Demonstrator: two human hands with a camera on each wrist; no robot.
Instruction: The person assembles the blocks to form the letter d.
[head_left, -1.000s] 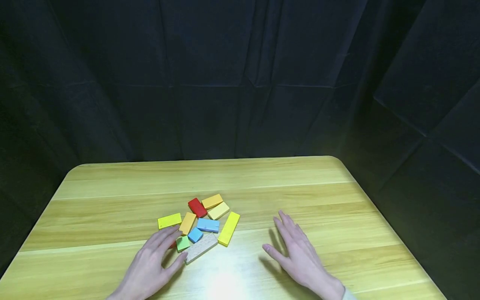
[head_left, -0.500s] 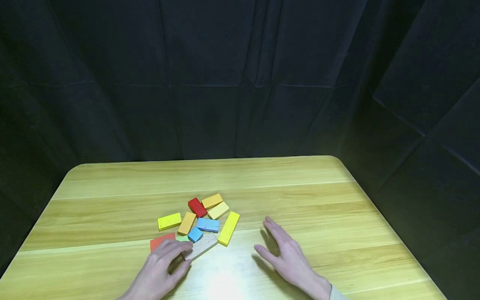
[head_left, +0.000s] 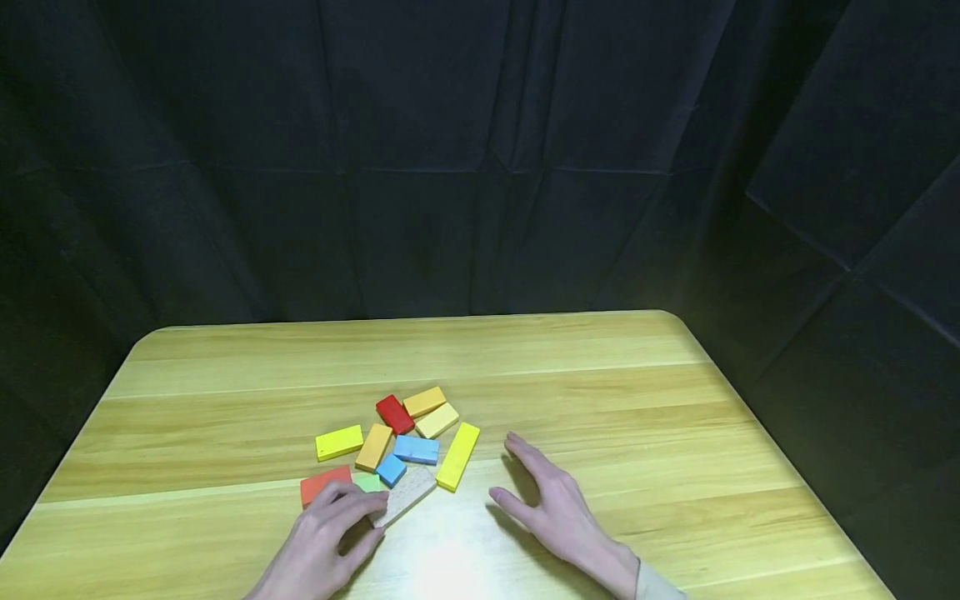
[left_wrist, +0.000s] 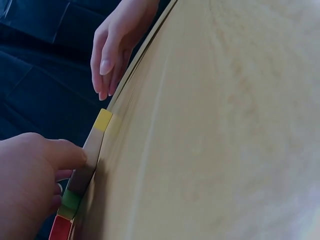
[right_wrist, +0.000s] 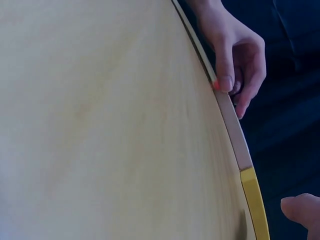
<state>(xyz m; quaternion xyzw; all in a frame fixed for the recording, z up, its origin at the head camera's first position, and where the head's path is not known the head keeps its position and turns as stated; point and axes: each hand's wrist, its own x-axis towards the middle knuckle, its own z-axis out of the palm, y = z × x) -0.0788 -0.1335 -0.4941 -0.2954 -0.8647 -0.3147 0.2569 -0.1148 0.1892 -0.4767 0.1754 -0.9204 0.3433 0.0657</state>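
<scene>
1. Cloth (head_left: 465, 158), dark and creased, is hung across the upper part of the head view; below it the light wooden desk (head_left: 615, 383) is laid out.
2. At the lower left of the frame, the left hand (head_left: 318, 533) is placed over the near side of a cluster of blocks. By its thumb and curled fingers, the lower-left end of a grey block (head_left: 411, 490) is pinched.
3. A coral block (head_left: 326, 482) is partly covered by that hand, and above it a short yellow block (head_left: 339, 442) is set at a slight slant.
4. Slightly further right, a green block (head_left: 367, 482) is half hidden behind the fingers; an orange block (head_left: 373, 447) is seen above it.
5. Next, a small blue block (head_left: 391, 469) is seen, with a red block (head_left: 394, 415) higher up.
6. The grey block is laid diagonally, left of the frame's lower centre, its far end just beside a long yellow block (head_left: 458, 457). Above it a longer blue block (head_left: 417, 450), an upper orange block (head_left: 424, 402) and a cream block (head_left: 437, 421) are grouped.
7. Right of lower centre, the right hand (head_left: 555, 508) is held apart from the blocks, nothing gripped, thumb and fingers parted; its wrist is covered by a pale sleeve (head_left: 654, 583).
</scene>
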